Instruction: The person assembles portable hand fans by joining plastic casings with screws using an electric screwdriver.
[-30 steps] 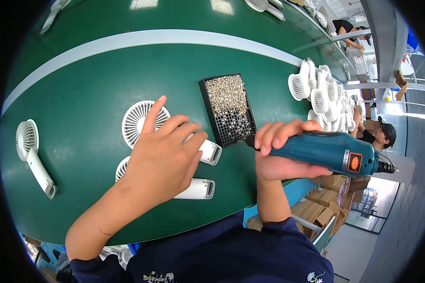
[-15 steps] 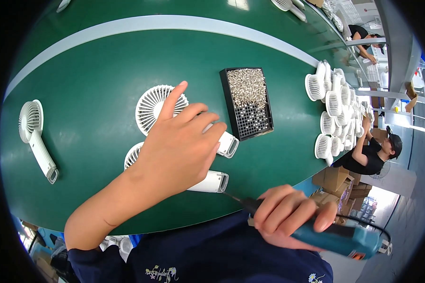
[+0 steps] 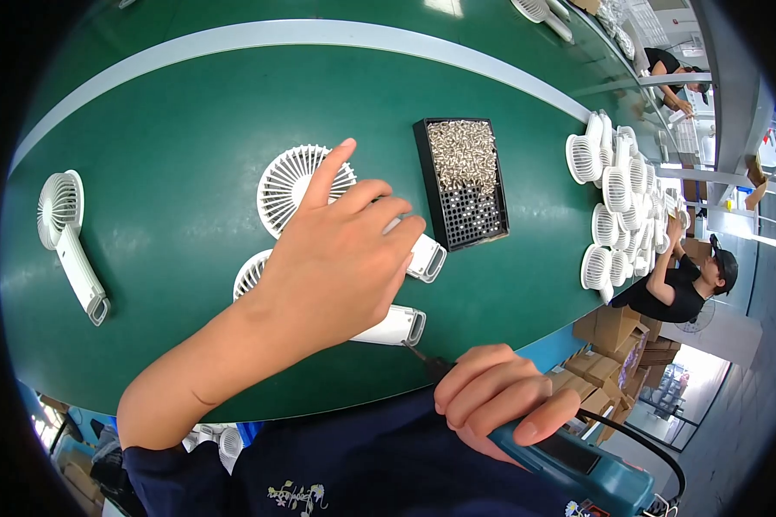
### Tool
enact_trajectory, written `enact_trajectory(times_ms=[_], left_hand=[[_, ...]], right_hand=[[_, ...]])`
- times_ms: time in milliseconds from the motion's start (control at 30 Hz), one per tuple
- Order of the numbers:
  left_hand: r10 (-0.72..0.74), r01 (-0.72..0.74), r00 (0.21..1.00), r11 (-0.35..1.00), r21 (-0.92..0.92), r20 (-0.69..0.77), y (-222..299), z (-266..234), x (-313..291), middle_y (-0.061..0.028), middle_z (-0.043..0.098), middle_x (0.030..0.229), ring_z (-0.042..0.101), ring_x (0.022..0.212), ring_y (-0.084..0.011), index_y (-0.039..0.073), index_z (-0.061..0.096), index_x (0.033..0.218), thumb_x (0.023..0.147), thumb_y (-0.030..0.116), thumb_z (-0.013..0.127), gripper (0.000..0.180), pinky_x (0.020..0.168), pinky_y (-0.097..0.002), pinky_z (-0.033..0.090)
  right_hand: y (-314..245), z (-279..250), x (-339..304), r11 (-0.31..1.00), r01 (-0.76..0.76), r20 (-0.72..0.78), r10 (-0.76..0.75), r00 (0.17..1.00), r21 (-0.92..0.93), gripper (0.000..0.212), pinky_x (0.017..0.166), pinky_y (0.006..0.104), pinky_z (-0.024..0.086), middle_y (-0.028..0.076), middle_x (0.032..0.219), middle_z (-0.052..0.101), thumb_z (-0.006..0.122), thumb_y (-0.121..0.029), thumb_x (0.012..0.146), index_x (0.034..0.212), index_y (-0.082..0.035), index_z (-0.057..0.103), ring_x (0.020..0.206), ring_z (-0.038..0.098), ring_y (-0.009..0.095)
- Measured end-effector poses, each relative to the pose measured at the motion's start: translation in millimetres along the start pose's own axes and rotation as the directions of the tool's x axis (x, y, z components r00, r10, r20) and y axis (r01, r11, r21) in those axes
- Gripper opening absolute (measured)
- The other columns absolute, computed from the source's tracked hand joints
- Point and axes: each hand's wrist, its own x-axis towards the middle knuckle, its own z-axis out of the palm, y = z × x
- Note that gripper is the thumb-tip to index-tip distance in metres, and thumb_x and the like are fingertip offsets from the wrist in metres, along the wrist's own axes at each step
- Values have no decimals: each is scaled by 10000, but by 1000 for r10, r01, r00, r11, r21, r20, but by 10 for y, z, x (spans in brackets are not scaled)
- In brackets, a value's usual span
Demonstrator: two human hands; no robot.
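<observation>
My right hand (image 3: 500, 401) is wrapped round a teal and black electric screwdriver (image 3: 578, 470). Its thin bit meets the handle end of the near white handheld fan (image 3: 392, 327). Over that fan lies my left hand (image 3: 341, 258), its index finger stretched out and its other fingers curled downward. The thumb and the exact grip are hidden beneath the hand. A second white handheld fan (image 3: 297, 185) lies just beyond, its round grille showing past my fingers and its handle end poking out at their right.
Right of my left hand stands a black tray (image 3: 504, 215) of small metal screws. Another fan (image 3: 82, 267) lies at far left. Many white fans (image 3: 616, 189) are heaped at the right edge, where a co-worker (image 3: 681, 284) reaches in. Cardboard boxes (image 3: 608, 332) stand below.
The screwdriver and my right hand have shifted left, with the tool's body lower, and the bit stays at the near fan's handle end. My left hand keeps its place over the fans.
</observation>
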Motion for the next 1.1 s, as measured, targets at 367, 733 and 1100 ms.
enact_trajectory(times_ms=[367, 733, 1100], left_hand=[[51, -75, 973, 992, 98, 225, 31, -145, 74, -75, 623, 1113, 539, 1157, -252, 38, 625, 1113, 809, 351, 675, 439, 1116, -610, 219], [162, -360, 864, 860, 361, 476, -209, -529, -341, -85, 459, 1402, 393, 1344, -254, 148, 409, 1402, 783, 679, 575, 832, 1100, -579, 252], [-74, 327, 894, 782, 531, -443, -2304, -1286, 1418, -195, 486, 1337, 465, 1201, -393, 137, 578, 1268, 785, 372, 714, 554, 1002, -494, 374]], right_hand=[[-63, -301, 127, 974, 111, -483, -1, 876, 199, 659, 356, 310, 424, 74, 627, 491, 414, -685, 906, 1124, -63, 419, 377, 433, 173], [138, -690, -127, 960, 99, -605, 83, 792, 261, 608, 312, 262, 353, 60, 637, 437, 354, -622, 964, 1141, -42, 400, 363, 381, 128], [132, -650, -349, 945, -1, -705, 245, 665, 327, 856, 383, 315, 405, 90, 659, 554, 404, -828, 793, 1205, -85, 507, 408, 465, 205]])
